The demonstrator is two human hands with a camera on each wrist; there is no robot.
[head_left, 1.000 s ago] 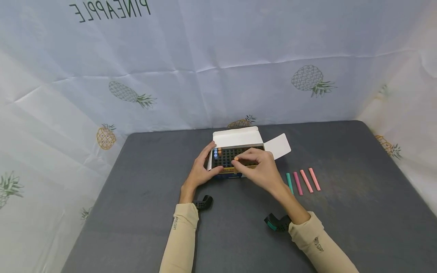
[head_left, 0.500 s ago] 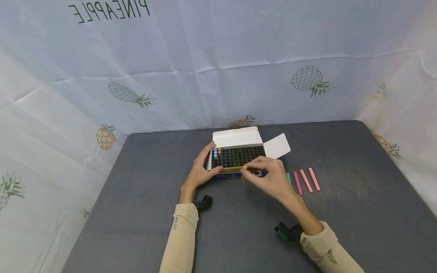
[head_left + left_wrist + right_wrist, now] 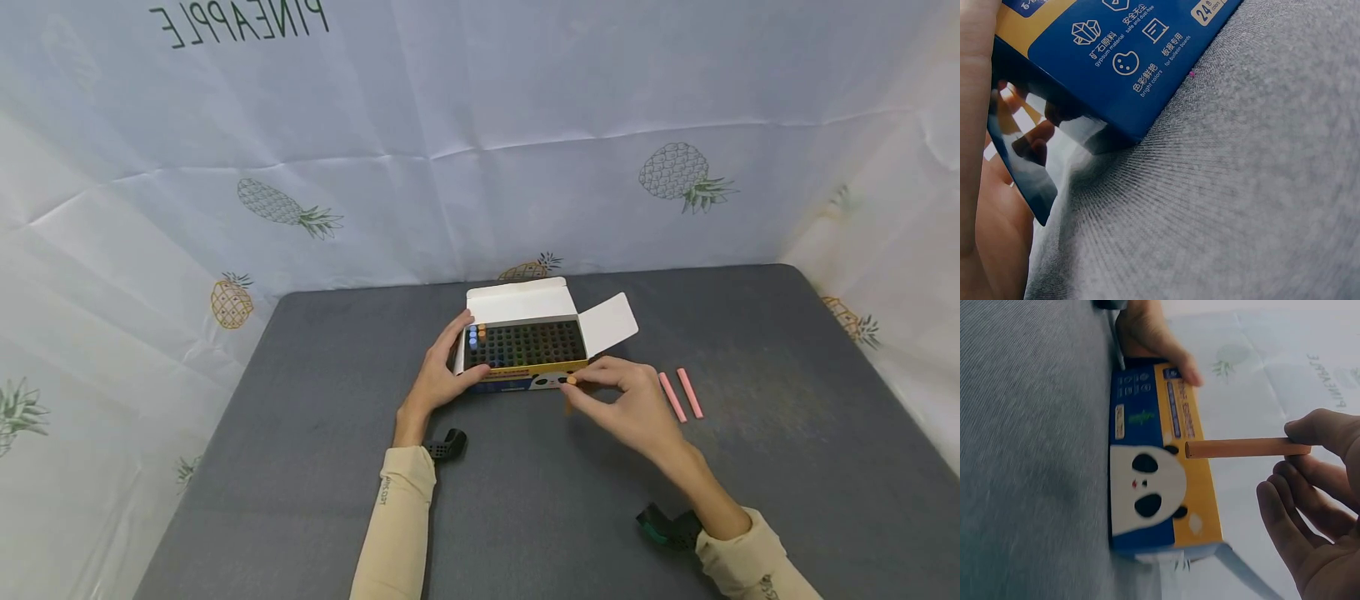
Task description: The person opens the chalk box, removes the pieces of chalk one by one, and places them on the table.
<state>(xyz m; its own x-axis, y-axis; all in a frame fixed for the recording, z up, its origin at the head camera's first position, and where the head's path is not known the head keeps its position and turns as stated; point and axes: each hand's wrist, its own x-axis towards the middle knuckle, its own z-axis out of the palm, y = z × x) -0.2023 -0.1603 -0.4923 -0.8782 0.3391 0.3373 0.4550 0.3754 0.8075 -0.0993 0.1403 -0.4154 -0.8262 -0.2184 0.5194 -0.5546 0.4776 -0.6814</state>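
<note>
My left hand (image 3: 442, 373) grips the left end of an open chalk box (image 3: 510, 381), its thumb over the front edge and its fingers round the far side. Inside the box, a black holder (image 3: 532, 343) with rows of holes carries several blue chalk sticks (image 3: 473, 337) and orange ones (image 3: 482, 332) at its left end. My right hand (image 3: 630, 404) pinches one end of an orange chalk stick (image 3: 1235, 448) between thumb and fingertips, just in front of the box's right front corner. That stick hangs upright, apart from the box and above the table.
Two pink chalk sticks (image 3: 682, 394) lie on the grey table (image 3: 525, 500) to the right of my right hand. The box's white lid (image 3: 517, 302) stands up at the back and a white side flap (image 3: 608, 323) sticks out right. A pineapple-print curtain (image 3: 450, 167) hangs behind.
My right hand has moved right and toward me with the orange chalk stick, from above the holder to in front of the box. It now hides the teal and magenta sticks. My left hand stays put.
</note>
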